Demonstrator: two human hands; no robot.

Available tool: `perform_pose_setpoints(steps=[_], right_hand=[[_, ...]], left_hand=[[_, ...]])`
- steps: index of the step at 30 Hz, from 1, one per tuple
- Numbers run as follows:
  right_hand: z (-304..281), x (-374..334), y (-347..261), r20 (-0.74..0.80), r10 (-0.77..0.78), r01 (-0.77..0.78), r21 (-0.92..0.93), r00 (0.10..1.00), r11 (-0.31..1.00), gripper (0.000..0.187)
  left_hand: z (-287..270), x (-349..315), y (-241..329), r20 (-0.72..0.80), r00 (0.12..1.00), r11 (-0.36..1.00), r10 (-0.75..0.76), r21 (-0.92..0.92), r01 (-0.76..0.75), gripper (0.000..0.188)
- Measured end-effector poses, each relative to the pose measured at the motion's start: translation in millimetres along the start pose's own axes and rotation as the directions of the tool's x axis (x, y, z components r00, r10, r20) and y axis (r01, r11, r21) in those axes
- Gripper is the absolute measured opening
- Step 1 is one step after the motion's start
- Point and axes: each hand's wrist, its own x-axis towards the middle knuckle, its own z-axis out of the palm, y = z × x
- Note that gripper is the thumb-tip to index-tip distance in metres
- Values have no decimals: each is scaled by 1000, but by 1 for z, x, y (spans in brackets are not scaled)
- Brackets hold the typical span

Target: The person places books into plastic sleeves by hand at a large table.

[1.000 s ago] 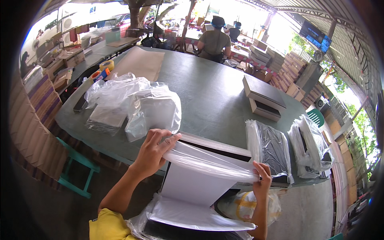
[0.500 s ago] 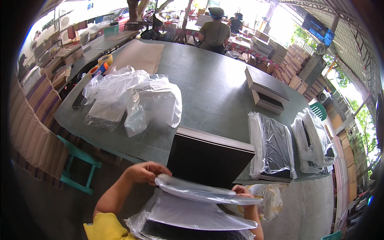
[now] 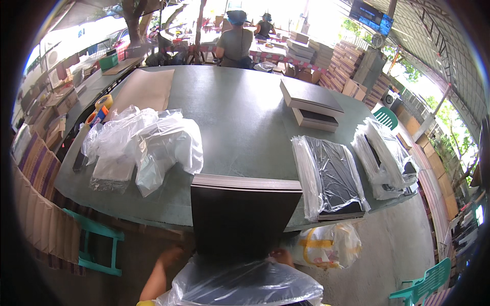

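Observation:
A stack of black boards with pale edges [image 3: 245, 219] leans up against the front edge of the grey-green table, right before me. Around its lower end lies a clear plastic bag [image 3: 245, 285], whose mouth reaches across the stack's black face. To the left of the stack is my left hand [image 3: 171, 255], dark and smeared, so its fingers cannot be made out. My right hand [image 3: 280, 256] is at the stack's lower right side, fingers curled at the bag's mouth, partly hidden by the plastic.
Crumpled clear bags [image 3: 153, 143] lie on the table's left, near tape rolls [image 3: 103, 102] and brown paper [image 3: 143, 92]. Plastic-wrapped black boards [image 3: 332, 173] and another wrapped pile [image 3: 385, 158] are at right, with two board stacks [image 3: 311, 99] behind. Green stools [image 3: 99, 245] stand below. Someone [image 3: 236, 43] works beyond.
The plastic that both hands held has come down toward me, and more of the black stack shows. My left hand has moved down and left. The whole view has turned slightly right.

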Motion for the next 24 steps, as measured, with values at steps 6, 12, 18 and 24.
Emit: perform_pose_setpoints(steps=[6, 12, 18, 24], right_hand=[[-158, -61, -187, 212, -900, -26, 975, 382, 219, 36], [-103, -71, -208, 846, -513, 269, 533, -144, 802, 43], [-22, -35, -115, 921, -96, 124, 52, 378, 991, 49], [-1, -23, -74, 838, -187, 276, 45, 512, 960, 51]], left_hand=[[-9, -146, 217, 620, 524, 809, 584, -496, -315, 22], [77, -86, 171, 936, 338, 875, 99, 80, -477, 27], [64, -3, 72, 714, 687, 874, 130, 244, -420, 28], [-26, 17, 50, 582, 803, 346, -128, 785, -514, 32]])
